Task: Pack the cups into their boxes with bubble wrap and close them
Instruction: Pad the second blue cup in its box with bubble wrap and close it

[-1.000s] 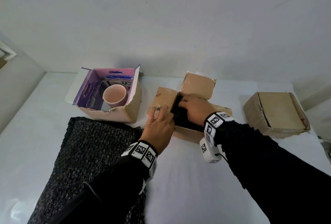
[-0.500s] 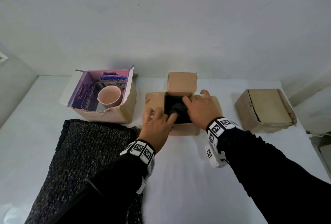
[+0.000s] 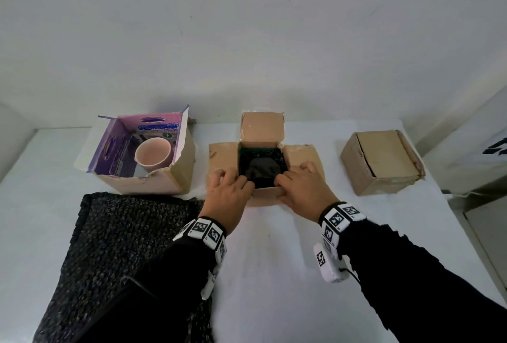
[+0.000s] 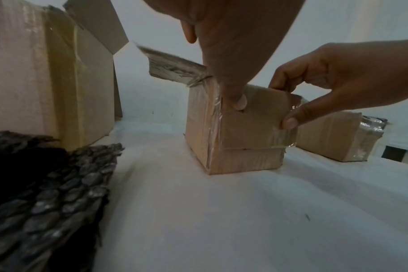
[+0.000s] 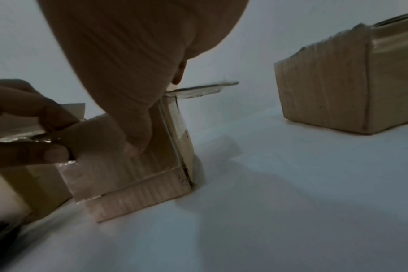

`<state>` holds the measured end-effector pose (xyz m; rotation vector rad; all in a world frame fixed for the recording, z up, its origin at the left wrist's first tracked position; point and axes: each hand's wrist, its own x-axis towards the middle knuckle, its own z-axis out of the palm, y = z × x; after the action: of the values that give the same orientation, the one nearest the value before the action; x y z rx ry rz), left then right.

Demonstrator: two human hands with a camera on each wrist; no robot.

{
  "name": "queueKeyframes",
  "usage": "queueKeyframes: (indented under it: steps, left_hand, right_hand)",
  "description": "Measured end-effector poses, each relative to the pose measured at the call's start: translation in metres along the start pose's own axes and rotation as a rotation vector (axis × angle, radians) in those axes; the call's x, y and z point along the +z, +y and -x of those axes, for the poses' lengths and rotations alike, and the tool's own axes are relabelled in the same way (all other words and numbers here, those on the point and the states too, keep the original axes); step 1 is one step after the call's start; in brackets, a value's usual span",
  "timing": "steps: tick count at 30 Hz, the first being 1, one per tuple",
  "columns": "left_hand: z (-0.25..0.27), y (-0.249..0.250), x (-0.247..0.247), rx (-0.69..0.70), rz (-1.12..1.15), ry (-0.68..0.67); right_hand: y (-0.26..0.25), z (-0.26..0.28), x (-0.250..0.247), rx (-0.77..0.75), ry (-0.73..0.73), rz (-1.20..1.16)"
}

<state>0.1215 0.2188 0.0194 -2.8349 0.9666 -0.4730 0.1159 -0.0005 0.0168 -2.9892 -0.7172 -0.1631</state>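
Observation:
The middle brown box (image 3: 264, 197) stands open, with a cup wrapped in black bubble wrap (image 3: 262, 171) inside it. Its near flap (image 4: 252, 125) hangs down over the front face. My left hand (image 3: 241, 182) pinches that flap at the left corner, thumb (image 4: 239, 101) on its outer face. My right hand (image 3: 285, 182) pinches its right corner, thumb (image 5: 138, 145) pressed on the cardboard. The far flap stands up and the side flaps lie spread out. A bare pink cup (image 3: 153, 153) stands in the purple-lined box (image 3: 164, 185) at the left.
A closed, taped brown box (image 3: 381, 161) sits at the right of the white table. A sheet of black bubble wrap (image 3: 118, 246) lies at the near left, under my left forearm. A wall runs close behind the boxes.
The middle box has been turned square to me. My right hand came out of the box and my left hand shifted; both now pinch the near flap's corners.

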Motion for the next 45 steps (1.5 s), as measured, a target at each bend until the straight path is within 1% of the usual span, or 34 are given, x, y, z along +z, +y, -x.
queueKeyframes:
  steps: [8,12,14,17,19,23,25,26,27,28,30,31,32,33,35,37,39,40,42,44,45]
  left_hand:
    - [-0.007,-0.001,-0.003,0.028,-0.037,-0.066]
    - [-0.013,-0.007,-0.002,0.02,-0.06,-0.108]
    - [-0.013,-0.009,0.0,0.019,-0.057,-0.11]
    - [-0.009,-0.009,0.001,0.012,-0.03,-0.091]
    - [-0.007,-0.009,0.002,-0.017,0.015,-0.056]
    - [0.003,-0.013,0.004,-0.177,0.175,0.066]
    - [0.009,-0.014,0.003,-0.323,0.244,0.06]
    - [0.011,-0.014,0.003,-0.42,0.285,0.044]
    - [0.013,-0.014,0.002,-0.517,0.337,0.027]
    - [0.014,-0.015,0.002,-0.605,0.412,0.01]
    - [0.014,-0.019,0.0,-0.758,0.69,-0.015]
    - [0.014,-0.022,0.0,-0.818,0.842,-0.019]
    - [0.013,-0.026,0.0,-0.861,0.945,-0.024]
    - [0.012,-0.029,-0.002,-0.869,0.983,-0.025]
    - [0.01,-0.035,-0.005,-0.791,0.954,0.019]
    - [0.005,-0.036,-0.009,-0.667,0.918,0.081]
    - [0.0,-0.032,-0.014,-0.516,0.914,0.116]
    - [-0.003,-0.028,-0.016,-0.435,0.906,0.11]
    - [-0.006,-0.022,-0.012,-0.289,0.848,0.039]
    - [-0.009,-0.02,-0.006,-0.171,0.727,-0.023]
    - [-0.01,-0.021,-0.006,-0.12,0.68,-0.015]
  right_hand:
    - [-0.007,-0.006,-0.003,0.003,-0.047,0.147]
    - [-0.01,-0.012,-0.008,-0.012,-0.149,0.119]
    - [-0.013,-0.01,-0.006,-0.024,-0.12,0.096]
    - [-0.014,-0.003,0.005,-0.022,0.0,0.026]
    - [-0.011,0.002,0.011,-0.029,0.067,-0.045]
    - [-0.011,0.015,0.006,0.066,0.252,-0.171]
    - [-0.012,0.019,-0.001,0.177,0.354,-0.197]
    - [-0.012,0.02,-0.004,0.24,0.364,-0.187]
    - [-0.011,0.022,-0.006,0.277,0.319,-0.168]
    - [-0.009,0.024,-0.007,0.265,0.218,-0.14]
    - [-0.005,0.029,-0.004,0.138,-0.025,-0.041]
    - [-0.003,0.03,-0.001,0.074,-0.104,0.023]
    - [-0.003,0.031,0.001,0.048,-0.139,0.063]
    - [-0.002,0.031,0.0,0.058,-0.111,0.067]
    - [-0.001,0.031,-0.002,0.099,0.027,0.031]
    - [0.002,0.031,-0.007,0.143,0.08,-0.016]
    - [0.005,0.032,-0.009,0.235,0.118,-0.098]
    - [0.007,0.033,-0.009,0.284,0.163,-0.153]
    - [0.01,0.032,-0.011,0.357,0.274,-0.258]
    - [0.011,0.029,-0.014,0.393,0.348,-0.336]
    - [0.009,0.026,-0.016,0.394,0.368,-0.372]
